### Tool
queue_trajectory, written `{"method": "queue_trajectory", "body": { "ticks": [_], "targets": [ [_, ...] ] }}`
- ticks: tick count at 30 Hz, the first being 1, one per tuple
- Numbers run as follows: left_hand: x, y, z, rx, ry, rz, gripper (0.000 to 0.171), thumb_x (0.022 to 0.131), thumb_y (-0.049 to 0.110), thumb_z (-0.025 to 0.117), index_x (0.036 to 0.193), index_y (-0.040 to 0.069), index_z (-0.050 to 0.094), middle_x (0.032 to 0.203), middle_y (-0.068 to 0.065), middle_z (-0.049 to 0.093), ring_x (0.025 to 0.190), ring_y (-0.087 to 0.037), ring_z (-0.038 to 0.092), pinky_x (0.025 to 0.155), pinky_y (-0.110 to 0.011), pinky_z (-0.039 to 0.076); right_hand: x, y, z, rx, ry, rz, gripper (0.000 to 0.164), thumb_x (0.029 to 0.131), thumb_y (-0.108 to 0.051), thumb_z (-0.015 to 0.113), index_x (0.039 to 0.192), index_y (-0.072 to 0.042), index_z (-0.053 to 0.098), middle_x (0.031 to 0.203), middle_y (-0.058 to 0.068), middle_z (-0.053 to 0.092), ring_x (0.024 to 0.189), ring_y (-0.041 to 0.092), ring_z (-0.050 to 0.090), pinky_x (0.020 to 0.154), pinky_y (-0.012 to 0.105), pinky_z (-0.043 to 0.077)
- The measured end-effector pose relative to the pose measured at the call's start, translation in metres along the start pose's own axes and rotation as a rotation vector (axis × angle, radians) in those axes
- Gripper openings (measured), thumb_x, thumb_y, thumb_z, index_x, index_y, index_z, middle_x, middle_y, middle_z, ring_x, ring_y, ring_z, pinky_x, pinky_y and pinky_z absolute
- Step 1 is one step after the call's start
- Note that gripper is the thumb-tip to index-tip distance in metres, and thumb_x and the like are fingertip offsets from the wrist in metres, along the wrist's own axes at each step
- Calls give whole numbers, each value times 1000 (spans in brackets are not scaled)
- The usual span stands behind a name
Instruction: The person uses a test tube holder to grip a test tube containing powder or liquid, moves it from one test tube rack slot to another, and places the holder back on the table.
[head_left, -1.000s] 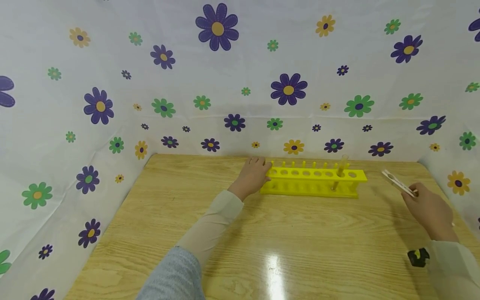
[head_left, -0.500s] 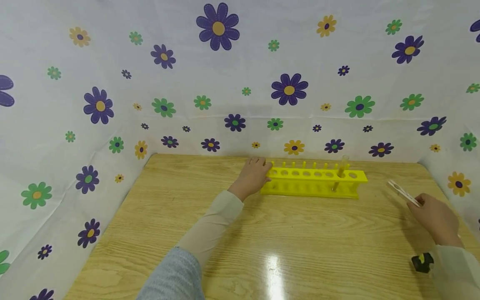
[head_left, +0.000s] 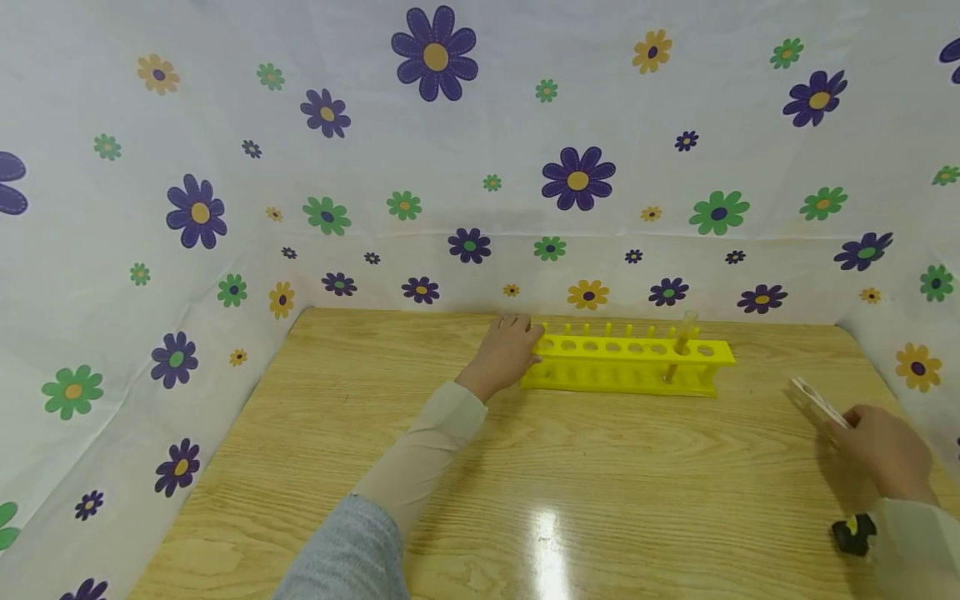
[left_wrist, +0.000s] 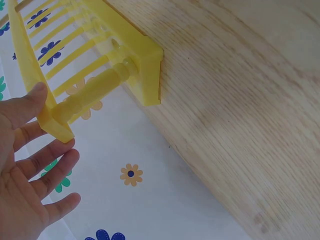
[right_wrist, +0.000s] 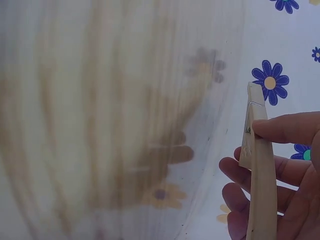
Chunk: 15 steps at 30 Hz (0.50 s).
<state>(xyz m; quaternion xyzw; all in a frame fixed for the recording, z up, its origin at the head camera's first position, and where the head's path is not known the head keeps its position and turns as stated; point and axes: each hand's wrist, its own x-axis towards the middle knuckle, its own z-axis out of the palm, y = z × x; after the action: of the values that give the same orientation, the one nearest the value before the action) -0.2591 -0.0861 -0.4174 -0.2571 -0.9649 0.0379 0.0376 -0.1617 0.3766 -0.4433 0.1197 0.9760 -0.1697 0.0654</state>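
Observation:
At the back of the table stands a yellow test tube rack [head_left: 622, 353] with a row of round holes and pegs behind. One test tube [head_left: 685, 332] leans slightly in a hole near its right end. My left hand [head_left: 504, 354] grips the rack's left end; in the left wrist view, the thumb and fingers [left_wrist: 37, 103] pinch its top plate. Off to the rack's right, my right hand [head_left: 888, 450] holds a wooden test tube clamp [head_left: 821, 402], apart from the tube. The right wrist view shows the thumb pressing the clamp [right_wrist: 262, 175] near its wire spring.
The wooden table [head_left: 465, 500] runs back to a white flower-print cloth [head_left: 487, 125] that hangs behind and at both sides. A black item with a yellow patch [head_left: 853, 533] shows beside the right sleeve.
My right hand has moved right and toward me with the test tube clamp, away from the rack. The left hand, rack and test tube have stayed in place.

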Motion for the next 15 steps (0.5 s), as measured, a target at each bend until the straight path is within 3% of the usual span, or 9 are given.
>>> {"method": "queue_trajectory", "body": {
  "ticks": [7,15],
  "targets": [
    [-1,0,0,-12,1,-1,40,92,38,57,126,16,51,118,-6,53,117,-25,50,109,-43,34,-1,5,2,-6,-32,35,41,88,-32,54,91,9,59,79,24,63,62,26,56,49,37,42],
    [-1,0,-1,-20,5,-3,40,92,37,58,125,16,52,118,-6,52,117,-25,49,108,-43,35,-3,6,4,-1,-53,87,39,87,-29,54,89,9,59,75,22,62,61,24,53,49,36,41]
  ]
}}
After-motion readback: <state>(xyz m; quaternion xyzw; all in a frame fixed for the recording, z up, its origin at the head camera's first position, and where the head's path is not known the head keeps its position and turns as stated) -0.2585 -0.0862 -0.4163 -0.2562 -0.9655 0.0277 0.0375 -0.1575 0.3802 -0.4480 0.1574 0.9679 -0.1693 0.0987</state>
